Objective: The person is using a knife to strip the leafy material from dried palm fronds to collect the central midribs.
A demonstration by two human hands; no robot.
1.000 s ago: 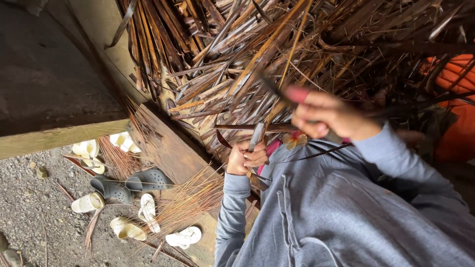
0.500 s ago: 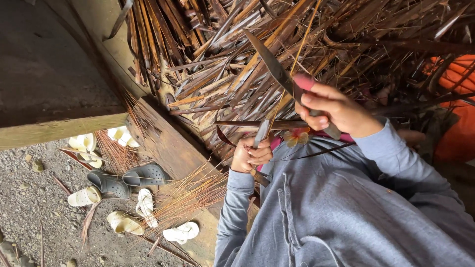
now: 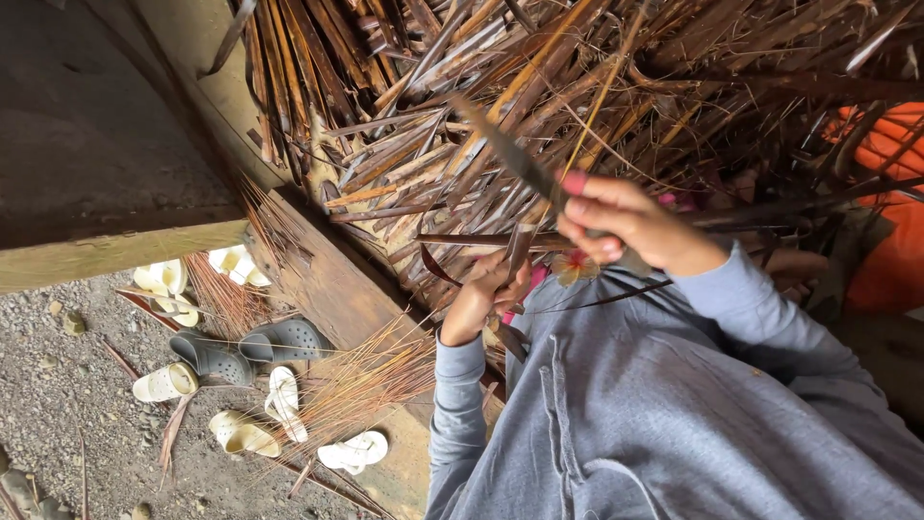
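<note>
Both hands grip: the right hand (image 3: 626, 226) clamps a knife (image 3: 510, 154), blade slanting up-left, away. Just below-left of it, the left hand (image 3: 486, 294) pinches a dry leaf strip (image 3: 522, 246).

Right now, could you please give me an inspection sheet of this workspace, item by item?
Surface: wooden platform, worn, at the edge of gravel ground.
Job's things: knife with pink handle; dark leaf strip.
Clutter: heap of dried palm leaves; thin midribs fanned over the platform edge.
Hands: right hand shut on the knife; left hand pinches the leaf strip.
Cables: nothing seen.
Surroundings: sandals and clogs on the gravel; orange object at right.
</note>
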